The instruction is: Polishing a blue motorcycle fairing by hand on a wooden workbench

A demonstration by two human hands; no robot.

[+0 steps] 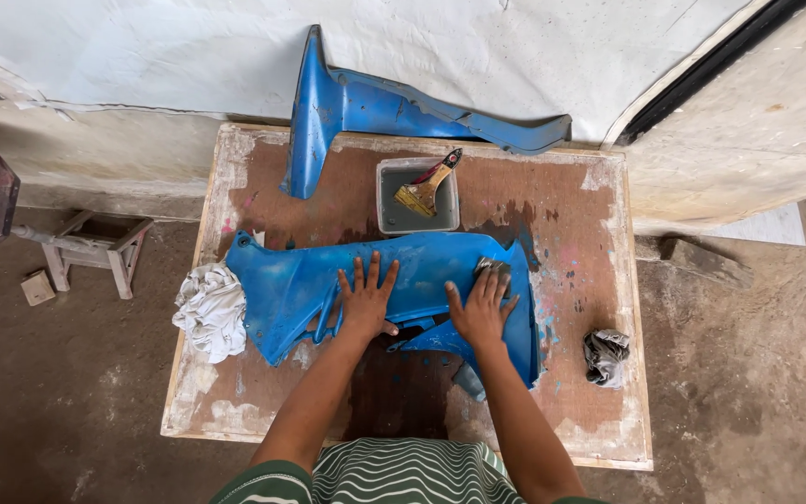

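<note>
A blue plastic body panel (pixel 300 280) lies flat across the middle of a worn wooden table (pixel 599 411). My left hand (pixel 366 301) rests flat on the panel's middle with its fingers spread and holds nothing. My right hand (pixel 481 306) presses a small grey sanding pad (pixel 493 268) against the panel's right part, fingers stretched over it. A second blue panel (pixel 366 107) leans at the table's far edge against a white sheet.
A grey tub of murky water (pixel 394 210) with a paintbrush (pixel 429 185) across it stands behind the panel. A white rag (pixel 212 313) lies at the left edge, a crumpled grey rag (pixel 604 357) at the right. A small wooden stool (pixel 95 247) stands on the floor left.
</note>
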